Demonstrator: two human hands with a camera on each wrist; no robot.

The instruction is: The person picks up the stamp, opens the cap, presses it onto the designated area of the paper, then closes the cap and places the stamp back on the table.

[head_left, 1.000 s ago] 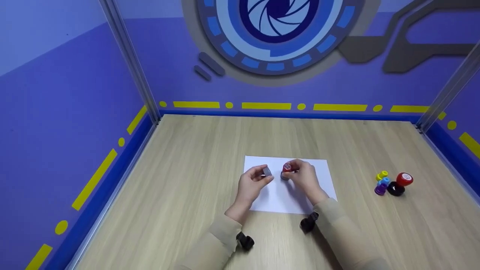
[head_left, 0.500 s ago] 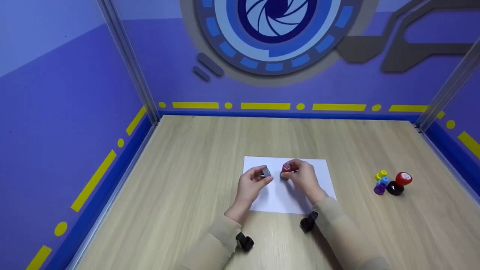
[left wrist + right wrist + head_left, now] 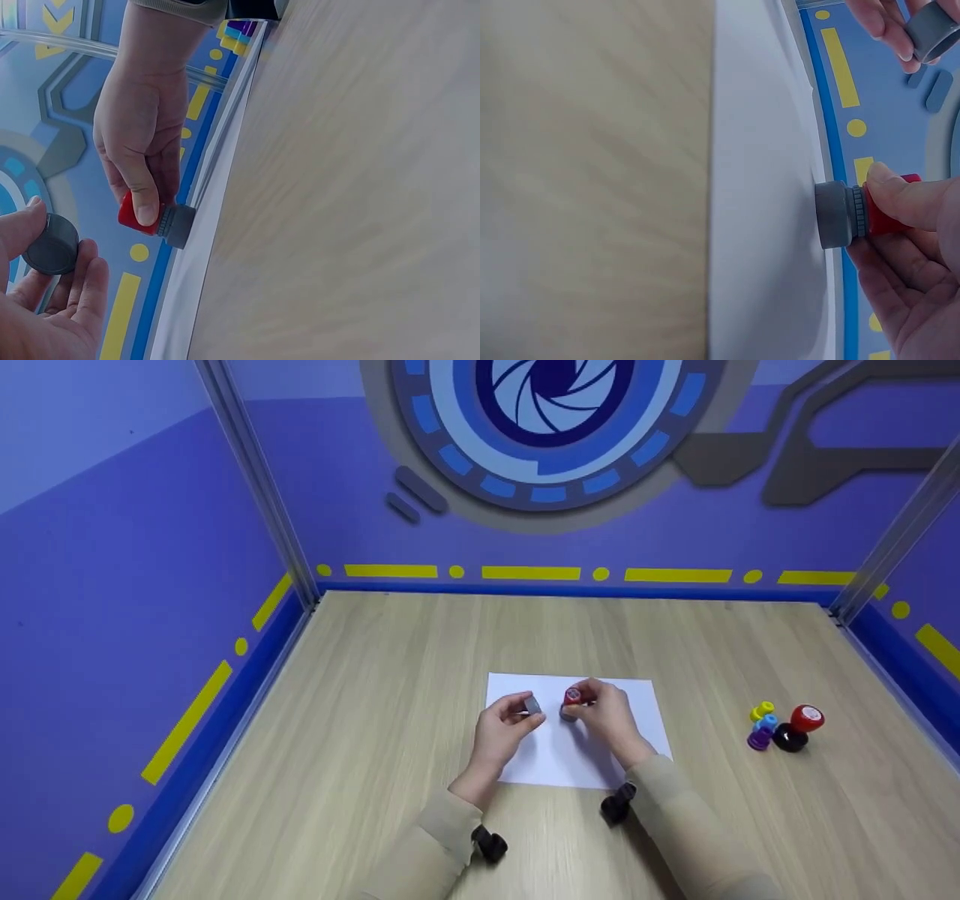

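My right hand pinches the red handle of a small stamp between thumb and fingers. The stamp's grey ribbed base faces down against the sheet of white paper. To the left, my left hand holds a round grey cap by its edges, above the paper and apart from the stamp. The cap's hollow side shows in the right wrist view. Any mark under the stamp is hidden.
On the right of the wooden table stand small yellow, light blue and purple stamps. Beside them is a larger stamp with a red knob and black base. Blue-purple panels enclose the table at the back and sides.
Both hands stay almost in place, the right still holding the stamp on the paper and the left the cap. Only the head view has shifted slightly.
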